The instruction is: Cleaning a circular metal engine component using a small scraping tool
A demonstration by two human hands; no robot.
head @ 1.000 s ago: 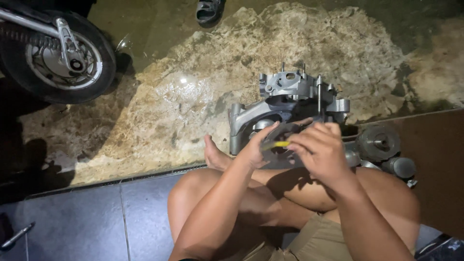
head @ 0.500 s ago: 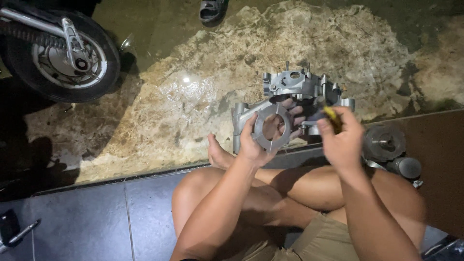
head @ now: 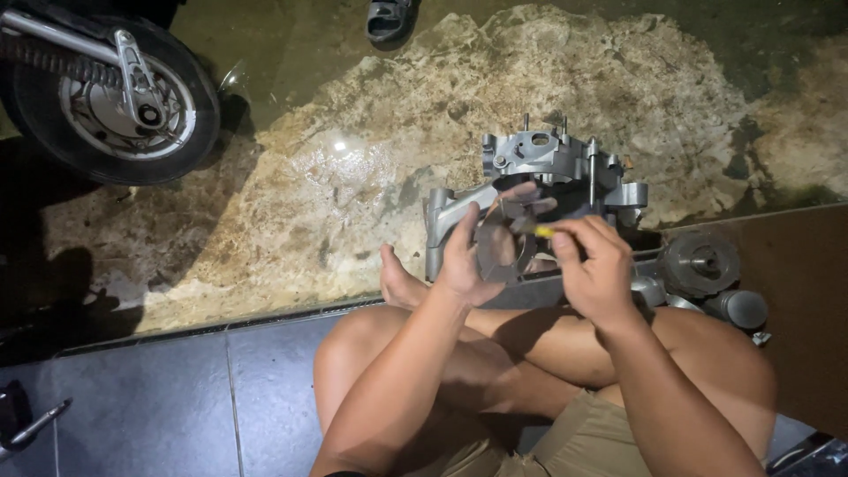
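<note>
I sit cross-legged on dark floor tiles. My left hand point(head: 473, 252) holds a flat grey ring-shaped metal part point(head: 496, 250) upright in front of me. My right hand point(head: 594, 267) grips a small tool with a yellow and black handle point(head: 541, 229), its tip pointing left at the ring part. Just beyond both hands a grey metal engine casing point(head: 549, 172) with upright studs rests on the rough stone ground.
A motorcycle wheel point(head: 115, 97) stands at the top left. Round metal engine parts point(head: 702, 262) lie to my right beside a brown surface. A sandal point(head: 389, 19) lies at the top. A dark tool point(head: 26, 424) rests on the tiles at the lower left.
My right hand drew away to the right with the tool, then came back left onto the ring part. My left hand kept the ring part raised.
</note>
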